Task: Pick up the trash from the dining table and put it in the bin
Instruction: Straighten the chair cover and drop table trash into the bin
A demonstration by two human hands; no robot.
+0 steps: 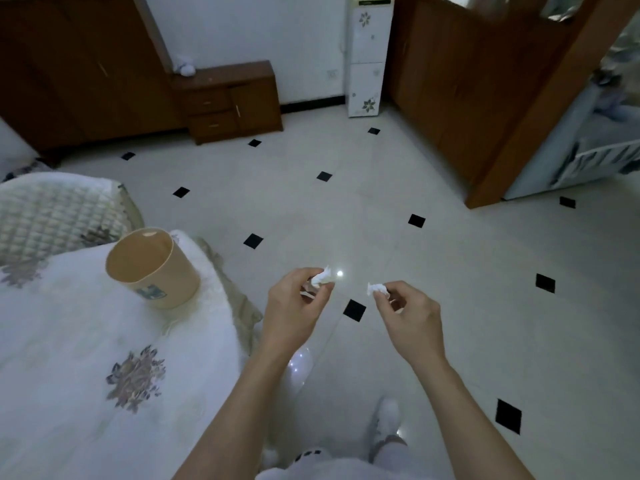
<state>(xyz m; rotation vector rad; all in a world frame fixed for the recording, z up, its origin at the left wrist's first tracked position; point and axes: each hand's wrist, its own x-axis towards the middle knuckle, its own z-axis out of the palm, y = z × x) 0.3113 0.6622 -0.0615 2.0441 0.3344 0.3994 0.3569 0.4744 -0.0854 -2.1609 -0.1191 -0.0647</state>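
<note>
My left hand [294,306] pinches a small crumpled white paper scrap [322,277] between thumb and fingers. In my right hand [412,313] is a second crumpled white scrap [375,289], held at the fingertips. Both hands hover over the tiled floor, to the right of the dining table [69,393], which has a white floral cloth. A tan round bin [152,268] stands upright on the table near its right edge, left of my left hand, its mouth open and facing up.
A quilted chair back [59,213] sits behind the table at left. A low wooden cabinet [232,102] and a white water dispenser [369,57] stand by the far wall. A wooden partition [485,98] is at right. White floor with black diamond tiles lies ahead.
</note>
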